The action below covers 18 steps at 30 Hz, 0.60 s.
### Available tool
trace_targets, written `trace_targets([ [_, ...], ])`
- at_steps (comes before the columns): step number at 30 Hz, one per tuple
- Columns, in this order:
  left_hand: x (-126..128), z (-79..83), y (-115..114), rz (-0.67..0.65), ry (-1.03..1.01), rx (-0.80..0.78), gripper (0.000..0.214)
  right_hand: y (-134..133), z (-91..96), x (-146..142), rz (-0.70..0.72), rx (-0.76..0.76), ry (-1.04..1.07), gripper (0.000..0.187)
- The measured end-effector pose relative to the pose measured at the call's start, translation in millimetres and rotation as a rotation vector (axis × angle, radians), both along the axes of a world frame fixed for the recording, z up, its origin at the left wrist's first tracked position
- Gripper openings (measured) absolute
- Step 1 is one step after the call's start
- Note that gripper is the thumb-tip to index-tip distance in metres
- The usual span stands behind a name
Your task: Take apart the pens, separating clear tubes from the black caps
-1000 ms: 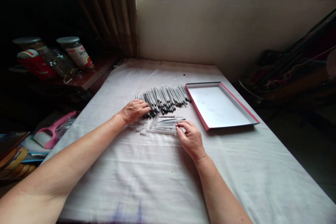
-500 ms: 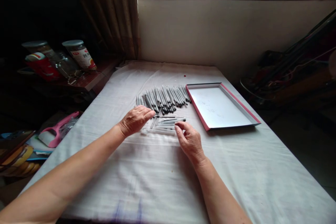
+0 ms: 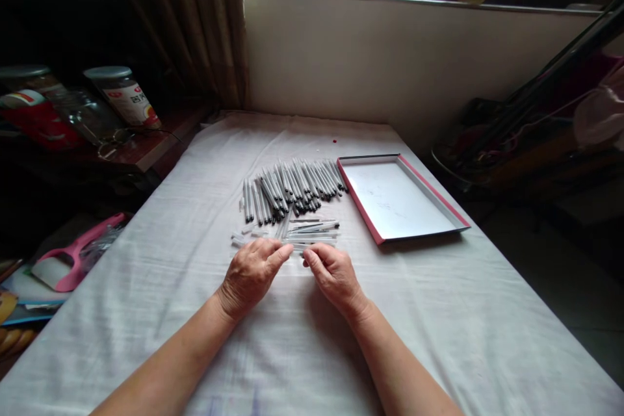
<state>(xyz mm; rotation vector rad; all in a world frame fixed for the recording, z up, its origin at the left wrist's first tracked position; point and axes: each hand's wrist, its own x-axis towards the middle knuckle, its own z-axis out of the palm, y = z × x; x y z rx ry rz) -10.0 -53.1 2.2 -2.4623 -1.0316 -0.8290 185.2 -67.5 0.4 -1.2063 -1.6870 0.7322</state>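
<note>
Resting knuckles-up on the cloth (image 3: 273,351), my left hand (image 3: 251,273) and right hand (image 3: 332,273) were tip to tip over the nearest tube (image 3: 296,247), one at each side, likely because it was so thin. Whether either pinch had closed I could not tell. Just beyond lay more tubes (image 3: 314,229), then grey sticks (image 3: 287,183) fanned within reach, with a tray (image 3: 363,208) to their right.

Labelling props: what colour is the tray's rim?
Red on the tray rim, white inside; head view.
</note>
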Motion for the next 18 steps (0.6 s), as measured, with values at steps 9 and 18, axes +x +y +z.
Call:
trace_targets([
  [9,-20,0.8,9,0.073,-0.117,-0.034,0.016,13,-3.4,22,-0.172,-0.184,0.352,0.023],
  [18,-28,-6.7,9,0.006,-0.379,-0.403,0.025,15,-2.6,24,-0.146,-0.255,0.454,0.025],
])
